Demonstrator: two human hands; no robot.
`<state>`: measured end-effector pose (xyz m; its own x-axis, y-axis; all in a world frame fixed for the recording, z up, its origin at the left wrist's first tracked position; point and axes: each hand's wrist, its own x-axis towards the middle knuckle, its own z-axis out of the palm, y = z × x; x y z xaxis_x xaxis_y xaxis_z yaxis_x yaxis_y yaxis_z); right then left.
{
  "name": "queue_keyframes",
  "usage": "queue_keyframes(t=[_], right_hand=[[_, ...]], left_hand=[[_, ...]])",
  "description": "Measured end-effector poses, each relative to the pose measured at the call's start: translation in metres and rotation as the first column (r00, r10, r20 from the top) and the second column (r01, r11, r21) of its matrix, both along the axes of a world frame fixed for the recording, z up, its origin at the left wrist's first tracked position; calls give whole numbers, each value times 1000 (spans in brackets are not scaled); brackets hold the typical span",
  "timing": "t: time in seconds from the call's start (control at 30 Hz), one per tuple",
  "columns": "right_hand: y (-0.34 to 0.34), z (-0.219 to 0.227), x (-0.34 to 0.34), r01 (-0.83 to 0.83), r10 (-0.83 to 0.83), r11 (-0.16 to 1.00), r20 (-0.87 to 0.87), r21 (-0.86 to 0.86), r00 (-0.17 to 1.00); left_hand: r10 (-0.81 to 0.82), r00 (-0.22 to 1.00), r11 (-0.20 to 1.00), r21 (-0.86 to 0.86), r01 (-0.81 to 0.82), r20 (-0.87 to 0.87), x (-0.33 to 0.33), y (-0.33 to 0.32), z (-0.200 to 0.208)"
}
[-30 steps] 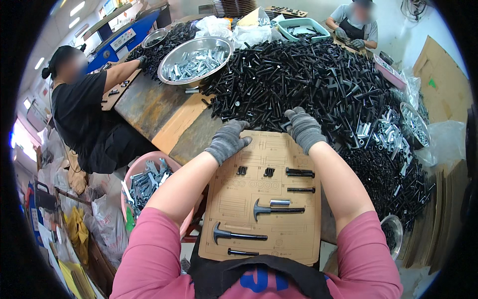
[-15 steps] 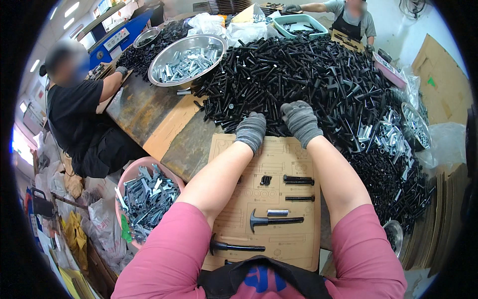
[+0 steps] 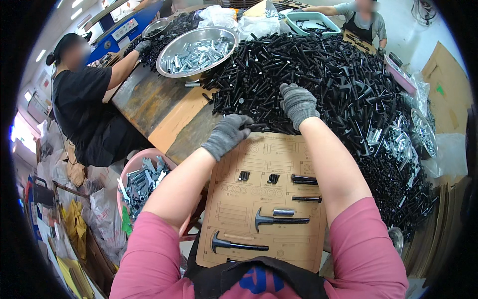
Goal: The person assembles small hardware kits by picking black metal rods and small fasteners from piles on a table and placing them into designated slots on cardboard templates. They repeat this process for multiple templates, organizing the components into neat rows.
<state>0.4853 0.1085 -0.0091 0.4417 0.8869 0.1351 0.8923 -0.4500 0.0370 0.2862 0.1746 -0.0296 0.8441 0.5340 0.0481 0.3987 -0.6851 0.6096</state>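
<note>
Right hand deeper in the black hardware, left hand drawn aside

Half a second ago your gloved hands were close together at the top edge of the sheet. Now your left hand point(image 3: 228, 135) has gone out to its upper left corner, uncovering the left cluster of short black bolts point(image 3: 243, 176), and your right hand point(image 3: 298, 103) has reached farther into the heap of black bolts point(image 3: 323, 67). The co-worker at the left point(image 3: 82, 94) has also stretched an arm farther onto the table.

The big steel bowl point(image 3: 176, 43) holds silver sleeves; the pink tub point(image 3: 137, 158) by your left arm is full of wrenches point(image 3: 144, 180). Dark parts lie in the pale green tray point(image 3: 299, 31).

The heap lies beneath your right hand, whose fingers are curled; your left hand, partly bent, is at its near edge. You cannot tell whether either grips a bolt. The printed cardboard sheet point(image 3: 294, 255) lies between your forearms, carrying two hook-headed black rods point(image 3: 282, 220) and a silver sleeve point(image 3: 284, 212).
</note>
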Motion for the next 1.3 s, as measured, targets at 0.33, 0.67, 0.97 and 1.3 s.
queue_keyframes(t=[0.33,0.67,0.97,1.3], right_hand=[[-87,-35,-34,26,78,992,-764,124,640],[-120,-12,-33,19,6,997,-304,79,953],[-116,-46,-28,-18,57,997,-538,77,841],[-116,-37,-46,-259,121,935,-466,-244,876]], left_hand=[[-173,985,971,-165,172,9,-60,-13,-27],[-235,960,943,204,263,-152,-54,-13,-32],[-207,939,949,178,261,-274,-40,-21,-32],[-240,938,954,116,275,-252,-40,-33,-26]])
